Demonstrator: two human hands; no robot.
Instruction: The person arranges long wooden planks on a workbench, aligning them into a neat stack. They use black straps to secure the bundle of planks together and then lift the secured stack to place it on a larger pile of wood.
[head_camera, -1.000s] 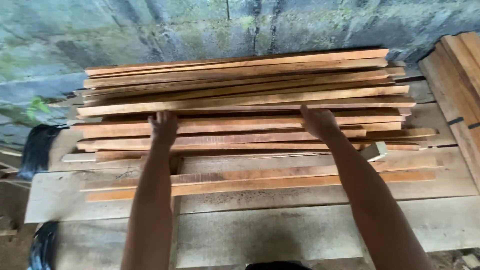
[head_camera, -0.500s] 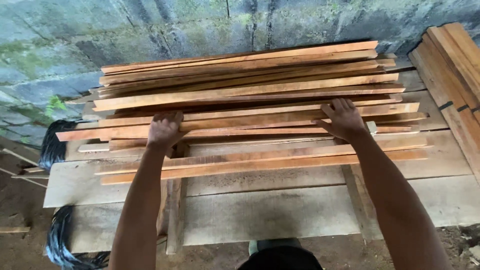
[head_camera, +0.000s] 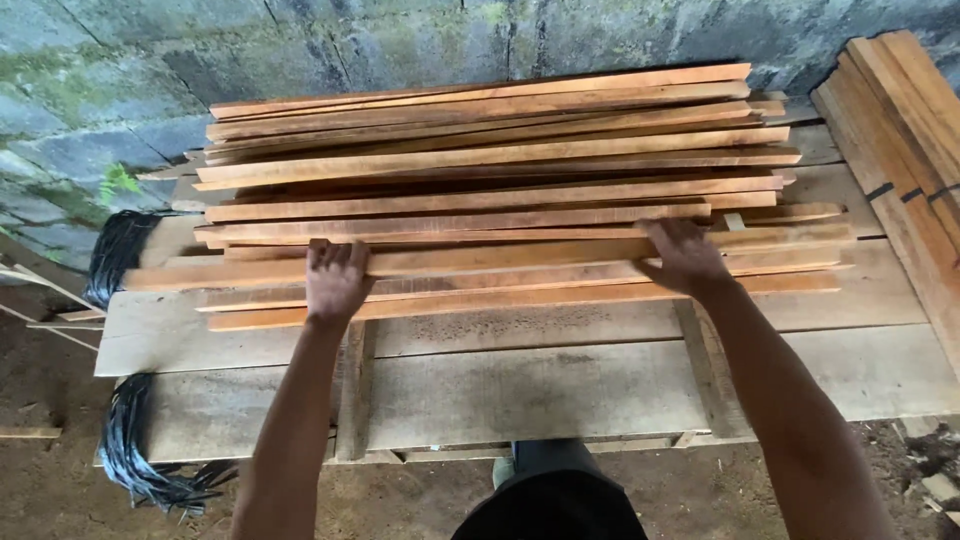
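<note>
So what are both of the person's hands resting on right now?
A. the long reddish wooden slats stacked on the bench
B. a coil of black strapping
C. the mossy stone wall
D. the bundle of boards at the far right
A: the left hand and the right hand both lie flat on the near slats of the wooden slat stack, which sits on the plank bench.

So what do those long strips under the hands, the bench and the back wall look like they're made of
The strips look like raw sawn wood: orange-brown, matte, with grain lines and no varnish. The bench looks like paler, greyish weathered wooden planks with stains. The wall seems to be stone or concrete blocks, grey with green mossy patches.
</note>
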